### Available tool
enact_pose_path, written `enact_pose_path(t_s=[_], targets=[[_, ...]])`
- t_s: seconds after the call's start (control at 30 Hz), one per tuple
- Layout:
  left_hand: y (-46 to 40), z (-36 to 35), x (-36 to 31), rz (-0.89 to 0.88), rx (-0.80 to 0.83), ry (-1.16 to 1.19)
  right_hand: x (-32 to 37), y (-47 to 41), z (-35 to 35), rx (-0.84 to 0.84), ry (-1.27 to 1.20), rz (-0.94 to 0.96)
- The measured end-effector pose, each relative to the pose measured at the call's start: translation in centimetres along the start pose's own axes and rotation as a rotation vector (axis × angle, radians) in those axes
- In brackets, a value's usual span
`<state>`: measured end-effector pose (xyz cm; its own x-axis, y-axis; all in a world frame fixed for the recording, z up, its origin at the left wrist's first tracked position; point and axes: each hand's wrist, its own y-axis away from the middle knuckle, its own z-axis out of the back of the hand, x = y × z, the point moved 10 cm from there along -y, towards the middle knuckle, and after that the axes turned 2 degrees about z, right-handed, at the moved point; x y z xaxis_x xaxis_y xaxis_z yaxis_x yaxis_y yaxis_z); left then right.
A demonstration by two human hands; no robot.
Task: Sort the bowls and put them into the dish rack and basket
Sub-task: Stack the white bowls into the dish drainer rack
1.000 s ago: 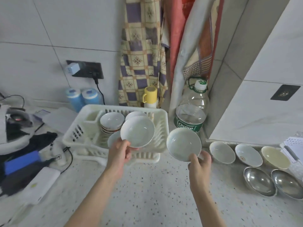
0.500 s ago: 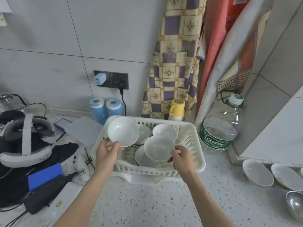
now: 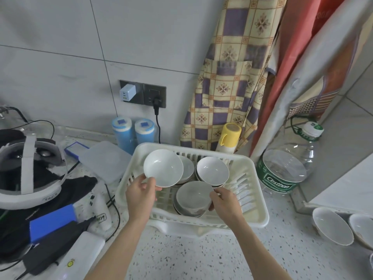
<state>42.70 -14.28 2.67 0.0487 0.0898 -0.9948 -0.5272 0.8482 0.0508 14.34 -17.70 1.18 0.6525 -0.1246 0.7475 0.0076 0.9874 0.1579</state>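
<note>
Speckled counter (image 3: 181,259); hands gripping white bowls.

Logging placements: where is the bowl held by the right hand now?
In the head view, the bowl sits on a stack at the dish rack's front, right hand pinching its rim.

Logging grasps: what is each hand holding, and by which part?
Left hand pinches a white bowl by its lower rim; right hand grips a grey bowl by its right rim.

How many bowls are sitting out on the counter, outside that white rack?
2 that I can see: one white bowl right of the dish rack, and a second bowl beside it, cut off by the picture's edge. More may lie beyond the frame.
</note>
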Motion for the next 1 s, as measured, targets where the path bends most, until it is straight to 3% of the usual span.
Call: enact_pose_path(t_s=[0.2,0.6,1.0], targets=[[0.0,-0.2,0.3,-0.015,-0.021,-0.097,-0.6,-0.3,-0.9,0.041,0.019,-0.01],[-0.8,0.4,1.7,0.11,-0.105,0.055,-1.4,-1.0,-2.5,0.153,0.074,-0.026],[-0.3,-0.4,0.9,0.095,0.001,-0.106,-2.6,-1.8,-3.4,0.169,0.064,-0.048]])
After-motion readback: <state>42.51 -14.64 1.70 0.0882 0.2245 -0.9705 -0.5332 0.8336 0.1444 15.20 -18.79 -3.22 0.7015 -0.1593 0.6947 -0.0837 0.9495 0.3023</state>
